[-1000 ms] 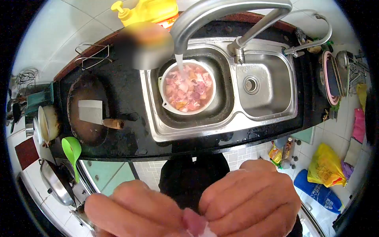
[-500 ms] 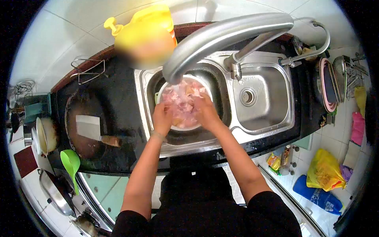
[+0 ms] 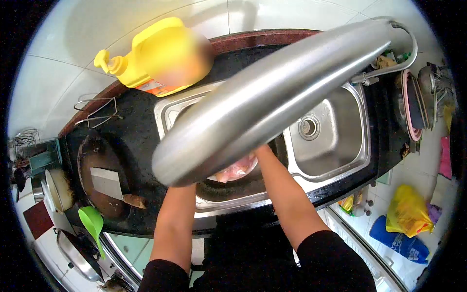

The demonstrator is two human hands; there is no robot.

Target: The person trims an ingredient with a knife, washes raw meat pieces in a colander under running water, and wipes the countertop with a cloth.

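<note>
Black kitchen counter (image 3: 145, 165), big metal faucet (image 3: 277, 95) hogging the view. Raw meat (image 3: 238, 170) shows under it in the left sink basin (image 3: 233, 192). Person's hands are hidden behind it, can't tell their grip. Yellow jug (image 3: 155, 53): blurry label. Blue bag (image 3: 395, 242): white lettering, too small to read.

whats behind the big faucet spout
Below the lower edge of the faucet spout, some raw meat shows in the left sink basin, between the left forearm and right forearm. It hides both hands and anything else there.
</note>
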